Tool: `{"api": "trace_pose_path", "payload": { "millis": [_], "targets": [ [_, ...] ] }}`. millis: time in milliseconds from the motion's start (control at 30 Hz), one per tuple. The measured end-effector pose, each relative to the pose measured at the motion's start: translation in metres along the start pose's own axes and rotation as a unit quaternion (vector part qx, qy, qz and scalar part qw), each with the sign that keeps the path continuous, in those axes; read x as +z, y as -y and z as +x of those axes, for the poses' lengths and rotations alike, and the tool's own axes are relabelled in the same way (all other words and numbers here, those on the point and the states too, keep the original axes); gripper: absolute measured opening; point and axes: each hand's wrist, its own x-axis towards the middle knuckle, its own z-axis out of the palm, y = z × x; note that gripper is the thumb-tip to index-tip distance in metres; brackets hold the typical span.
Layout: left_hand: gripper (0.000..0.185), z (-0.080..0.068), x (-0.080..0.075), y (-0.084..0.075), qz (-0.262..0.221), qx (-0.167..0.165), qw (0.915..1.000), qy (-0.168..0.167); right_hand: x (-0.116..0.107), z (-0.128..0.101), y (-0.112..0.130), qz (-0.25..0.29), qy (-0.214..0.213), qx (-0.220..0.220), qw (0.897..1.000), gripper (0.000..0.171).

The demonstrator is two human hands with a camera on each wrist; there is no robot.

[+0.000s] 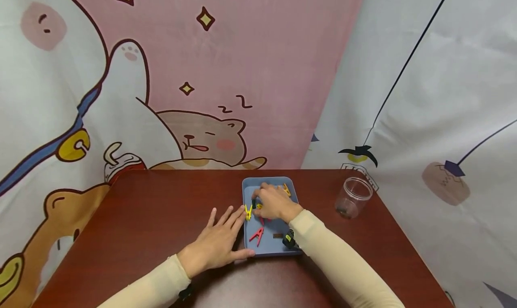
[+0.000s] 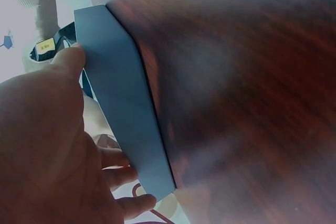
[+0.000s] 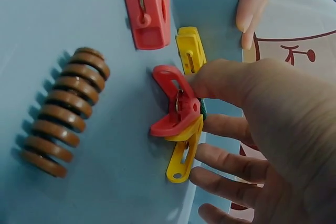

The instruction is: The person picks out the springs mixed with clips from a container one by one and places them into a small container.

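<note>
My left hand [image 1: 218, 240] is spread flat, its fingertips and thumb at the left side of a blue-grey tray [image 1: 268, 248]; the left wrist view has them along the tray's outer wall [image 2: 121, 87]. Over the tray reaches my right hand [image 1: 276, 204]. Its thumb and index finger pinch a small dark green piece [image 3: 203, 106], mostly hidden behind a red clothespin [image 3: 176, 106] and a yellow clothespin [image 3: 181, 163]. Another yellow clothespin [image 1: 248, 213] lies by the tray's left edge. Nearer me are a red clothespin [image 1: 257, 235] and a brown coil spring [image 1: 278, 236].
A clear jar [image 1: 353, 198] stands right of the tray, with something small and dark at its bottom. One more yellow clothespin [image 1: 286, 190] lies at the tray's far right. The brown table [image 1: 169, 209] meets a cartoon-printed cloth [image 1: 282, 97] behind.
</note>
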Motion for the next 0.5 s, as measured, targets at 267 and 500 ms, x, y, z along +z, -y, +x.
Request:
{"api": "trace_pose_path", "payload": {
  "millis": [267,500],
  "targets": [
    [0.114,-0.002,0.002,0.003,-0.004,-0.006,1.0,0.0,0.005,0.007,-0.001,-0.009,-0.006,-0.011,1.0,0.036],
    [0.113,-0.001,0.002,0.005,-0.001,-0.001,1.0,-0.009,0.002,0.012,-0.002,-0.017,-0.003,-0.013,1.0,0.034]
  ]
}}
